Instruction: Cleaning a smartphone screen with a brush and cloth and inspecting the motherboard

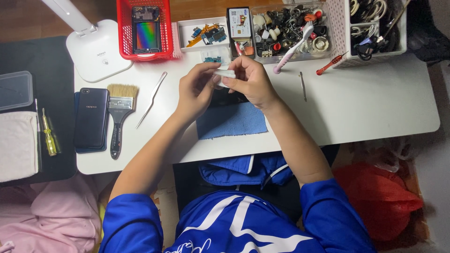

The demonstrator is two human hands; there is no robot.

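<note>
A small white object [226, 75] is held above the middle of the white table [375, 103], pinched between the fingertips of both hands; what kind of thing it is cannot be told, since most of it is hidden by the fingers. The left hand [196, 90] is curled, with thumb and forefinger closed on the object's left end, while the right hand [251, 79] is closed over its right end from above. Just beneath the hands a dark device [225, 97] is laid on a blue cloth [232, 121] at the near edge of the table. To the left of the cloth, metal tweezers [152, 99] are set at a slant, and further left a paintbrush [120, 112] with a black handle is placed beside a dark phone [91, 119] (stacked on another). A second pair of tweezers [303, 86] is seen to the right of the hands, with a red screwdriver [331, 63] beyond it. Along the far edge, a red basket [123, 28] holding a phone without its back, a white tray [183, 32] of small circuit parts, and a clear box [290, 29] of mixed parts with a pink toothbrush [293, 48] leaned on it are lined up, with a white lamp base [96, 49] at the far left
</note>
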